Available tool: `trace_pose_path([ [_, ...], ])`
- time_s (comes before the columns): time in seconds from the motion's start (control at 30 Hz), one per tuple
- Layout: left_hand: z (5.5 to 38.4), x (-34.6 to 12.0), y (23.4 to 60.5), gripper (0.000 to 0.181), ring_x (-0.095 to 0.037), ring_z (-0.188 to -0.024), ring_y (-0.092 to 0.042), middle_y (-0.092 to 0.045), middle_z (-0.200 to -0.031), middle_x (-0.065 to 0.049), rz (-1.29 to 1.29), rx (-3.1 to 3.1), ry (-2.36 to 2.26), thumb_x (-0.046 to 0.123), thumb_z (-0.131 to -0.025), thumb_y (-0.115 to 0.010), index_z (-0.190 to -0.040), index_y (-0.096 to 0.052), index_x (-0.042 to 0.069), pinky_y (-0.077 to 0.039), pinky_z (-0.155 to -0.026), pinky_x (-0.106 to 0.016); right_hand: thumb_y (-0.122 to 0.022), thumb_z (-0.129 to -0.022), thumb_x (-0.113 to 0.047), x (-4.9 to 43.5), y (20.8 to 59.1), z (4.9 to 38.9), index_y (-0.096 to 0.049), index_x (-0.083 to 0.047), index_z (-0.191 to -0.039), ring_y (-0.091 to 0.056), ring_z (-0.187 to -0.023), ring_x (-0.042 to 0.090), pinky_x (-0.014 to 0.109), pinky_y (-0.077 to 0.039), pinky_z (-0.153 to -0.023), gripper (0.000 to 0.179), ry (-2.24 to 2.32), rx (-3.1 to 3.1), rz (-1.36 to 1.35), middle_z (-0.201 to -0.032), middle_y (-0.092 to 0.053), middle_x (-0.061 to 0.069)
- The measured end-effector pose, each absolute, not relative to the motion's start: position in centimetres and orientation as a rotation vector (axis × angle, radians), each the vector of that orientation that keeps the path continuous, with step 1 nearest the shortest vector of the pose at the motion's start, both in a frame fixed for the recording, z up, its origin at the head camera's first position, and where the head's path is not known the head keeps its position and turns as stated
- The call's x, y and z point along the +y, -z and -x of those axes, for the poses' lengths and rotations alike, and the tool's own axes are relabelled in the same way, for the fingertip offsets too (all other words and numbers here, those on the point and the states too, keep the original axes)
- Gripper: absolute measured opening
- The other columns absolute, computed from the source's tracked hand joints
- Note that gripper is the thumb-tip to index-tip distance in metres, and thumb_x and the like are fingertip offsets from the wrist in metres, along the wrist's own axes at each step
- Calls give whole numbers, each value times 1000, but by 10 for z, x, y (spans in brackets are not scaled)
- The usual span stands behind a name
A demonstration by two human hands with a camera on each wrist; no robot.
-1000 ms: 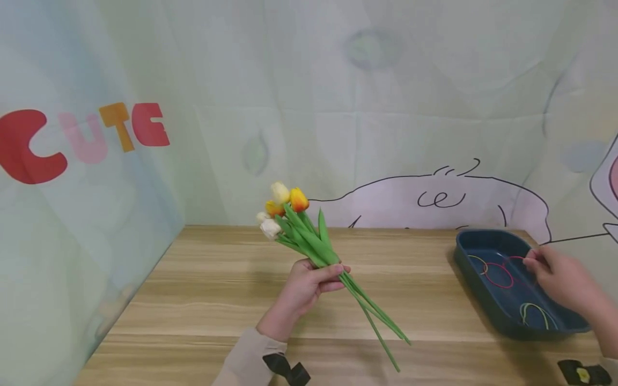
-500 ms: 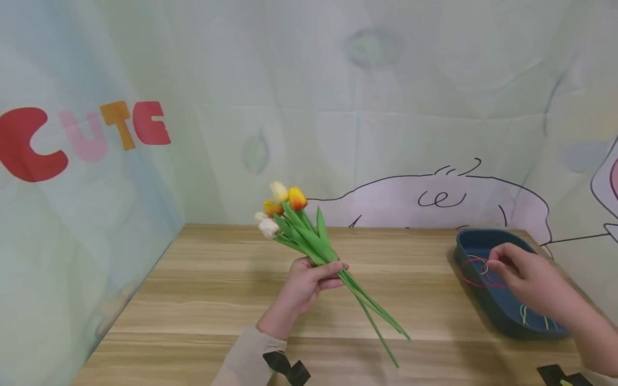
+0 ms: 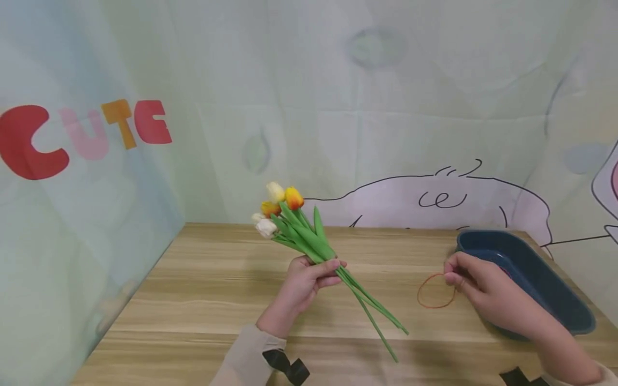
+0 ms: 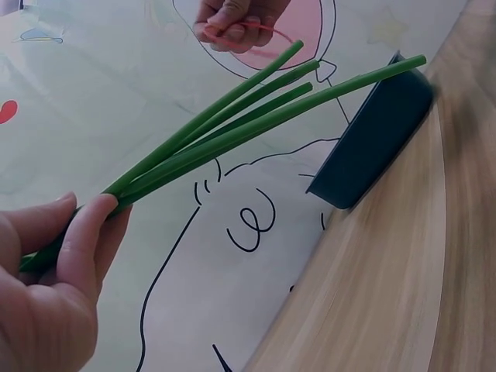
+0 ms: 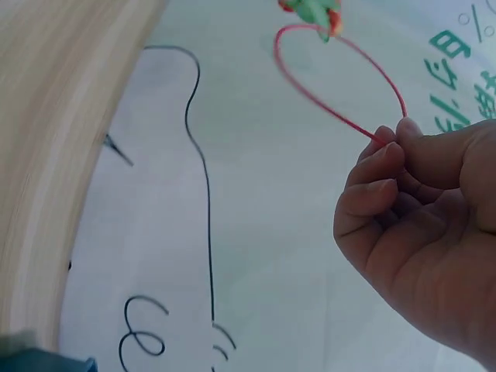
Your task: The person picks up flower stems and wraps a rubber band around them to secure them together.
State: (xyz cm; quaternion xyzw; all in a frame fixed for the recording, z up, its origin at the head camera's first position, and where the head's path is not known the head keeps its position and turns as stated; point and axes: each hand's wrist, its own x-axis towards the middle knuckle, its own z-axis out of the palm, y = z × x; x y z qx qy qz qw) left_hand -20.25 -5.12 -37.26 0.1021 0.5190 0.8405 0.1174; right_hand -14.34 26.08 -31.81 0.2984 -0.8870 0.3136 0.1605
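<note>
A bunch of tulips point(image 3: 309, 238), with white and orange-yellow heads and green stems, slants above the table in the head view. My left hand point(image 3: 303, 284) grips it around the upper stems. In the left wrist view the stem ends point(image 4: 225, 128) fan out past the fingers. To the right, my right hand point(image 3: 492, 292) pinches a thin red rubber band point(image 3: 436, 307) between thumb and forefinger. The band hangs as a round loop, apart from the stems. The right wrist view shows the same loop point(image 5: 310, 93) held at the fingertips.
A dark blue tray point(image 3: 555, 279) stands at the right of the wooden table point(image 3: 203, 300), partly hidden behind the right hand and forearm. A printed cloth backdrop point(image 3: 309, 96) rises behind the table's far edge and along its left side.
My right hand has lifted the red rubber band out of the tray and carried it left, towards the tulips. The left hand and the tulips have barely moved.
</note>
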Motion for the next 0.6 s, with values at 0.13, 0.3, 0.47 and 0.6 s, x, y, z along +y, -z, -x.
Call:
trace_pose_path([
  [0.13, 203, -51, 372, 8, -15, -78, -71, -71, -83, -5, -275, 1525, -2468, -7, -90, -59, -89, -62, 0, -62, -75, -25, -62, -90, 2, 249, 315, 137, -52, -14, -88, -39, -61, 2, 21, -35, -45, 20, -975, -2551, -919, -73, -42, -13],
  [0.3, 203, -52, 371, 14, -15, -78, -71, -71, -83, -5, -264, 1524, -2478, -8, -91, -57, -87, -62, 5, -61, -77, -26, -62, -89, 2, 238, 311, 132, -52, -16, -89, -38, -59, 1, 19, -36, -45, 21, -1018, -2543, -986, -74, -42, -14],
  [0.47, 204, -53, 371, 14, -15, -78, -71, -72, -84, -5, -271, 1507, -2494, -8, -91, -57, -88, -61, 5, -61, -76, -25, -62, -90, 0, 231, 310, 131, -52, -18, -89, -37, -59, -2, 15, -37, -44, 20, -1056, -2508, -1088, -72, -41, -14],
  [0.6, 203, -53, 371, 15, -15, -77, -71, -71, -83, -5, -275, 1493, -2505, -9, -91, -56, -88, -61, 4, -61, -75, -24, -61, -90, 0, 228, 311, 132, -52, -17, -90, -38, -61, -3, 14, -40, -46, 19, -1090, -2461, -1210, -73, -45, -11],
])
